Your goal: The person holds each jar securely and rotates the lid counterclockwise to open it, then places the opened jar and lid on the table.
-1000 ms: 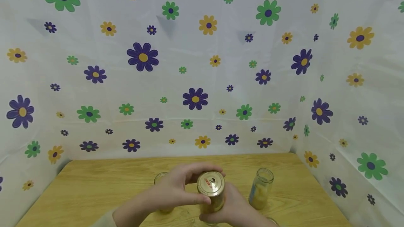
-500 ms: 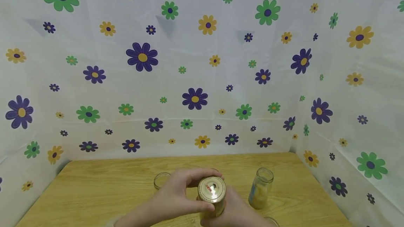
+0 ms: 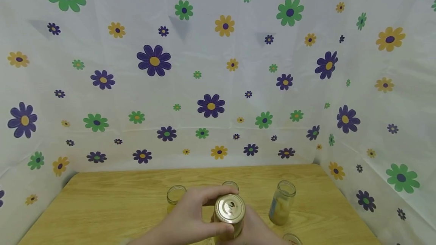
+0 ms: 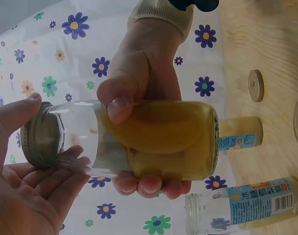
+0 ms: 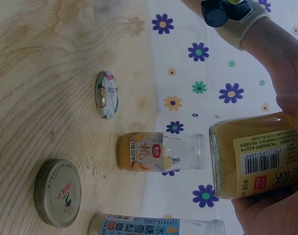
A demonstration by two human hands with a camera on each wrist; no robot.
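Note:
A glass jar of yellowish fruit in liquid (image 4: 163,142) is held up off the table between both hands. My left hand (image 3: 192,214) holds its gold metal lid (image 3: 229,209), thumb on the near side and fingers on the far side. My right hand (image 4: 144,73) grips the jar's body, thumb on one side and fingers curled round the other. In the left wrist view the lid sits on the jar's mouth. The right wrist view shows the jar's base and its yellow barcode label (image 5: 261,161); part of the right hand is cut off there.
An open blue-labelled jar (image 3: 282,203) stands right of the hands. Another open jar (image 3: 176,196) is at the left, and a peach-labelled one (image 5: 141,152) stands behind. Loose metal lids (image 5: 58,193) lie on the wooden table (image 3: 112,199). Flowered cloth (image 3: 211,86) walls the back and sides.
Both hands and the jar have shifted slightly lower in the head view, uncovering the rim of the jar behind. The print on the lid looks turned; the left hand still holds the lid.

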